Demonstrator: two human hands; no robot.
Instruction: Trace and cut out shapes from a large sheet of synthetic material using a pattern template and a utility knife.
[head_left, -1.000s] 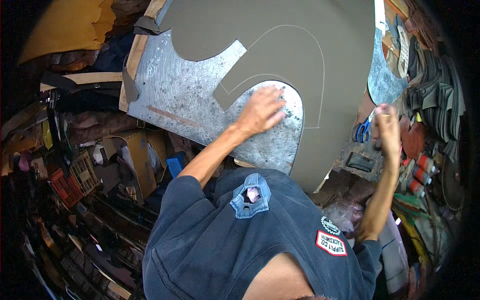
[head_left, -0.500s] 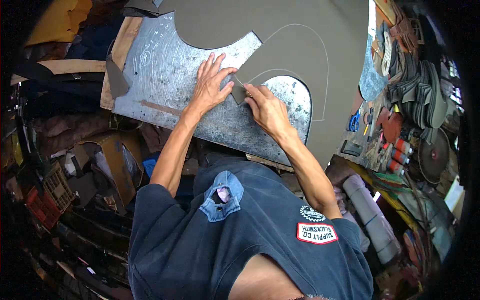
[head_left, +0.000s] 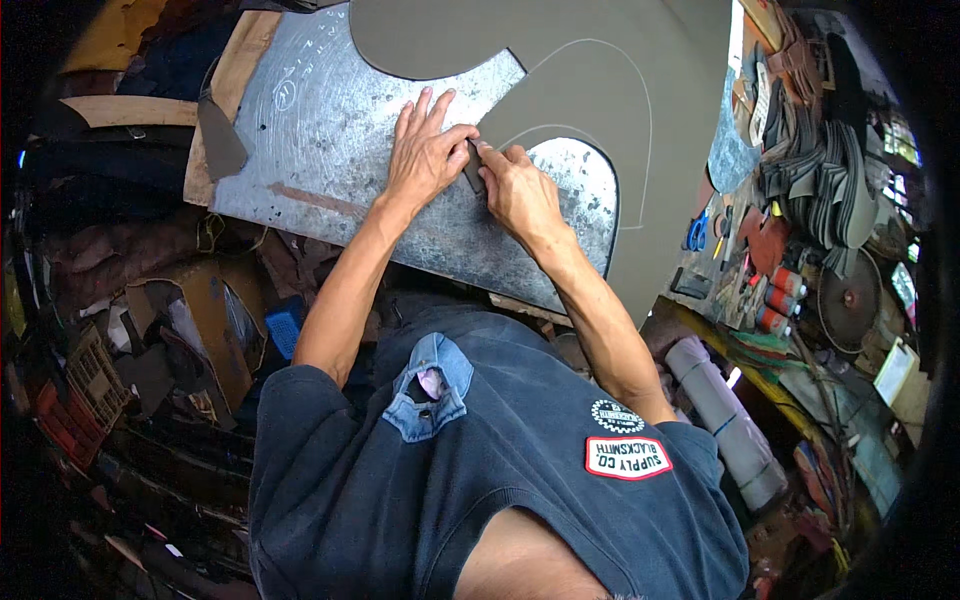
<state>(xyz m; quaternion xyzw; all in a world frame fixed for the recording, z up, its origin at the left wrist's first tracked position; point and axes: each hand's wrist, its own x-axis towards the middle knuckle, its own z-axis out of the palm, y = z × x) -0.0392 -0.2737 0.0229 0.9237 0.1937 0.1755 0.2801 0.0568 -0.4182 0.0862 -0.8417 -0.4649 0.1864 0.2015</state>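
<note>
A large grey-brown sheet [head_left: 690, 120] lies over a scuffed metal plate [head_left: 330, 120], with pale curved lines drawn on it and rounded gaps along its near side. My left hand [head_left: 425, 150] rests on the plate, outer fingers spread. Its forefinger and thumb touch the sheet's edge. Just right of it, my right hand [head_left: 522, 195] is closed with its fingers bunched at the same edge. Whatever it grips is hidden by the fingers. Between the two hands a narrow grey-brown flap [head_left: 472, 178] points toward me.
Blue-handled scissors [head_left: 697, 232], a dark block [head_left: 690, 284] and several orange-and-grey containers [head_left: 782, 300] lie at the bench's right. Stacked dark cut pieces [head_left: 845, 185] stand beyond. A cardboard box [head_left: 205, 320] is below left; a wrapped grey roll [head_left: 725, 420] leans at lower right.
My right hand has shifted up and closer to my left hand along the sheet's edge. My left forefinger and thumb have drawn nearer each other. The whole view has shifted slightly.
</note>
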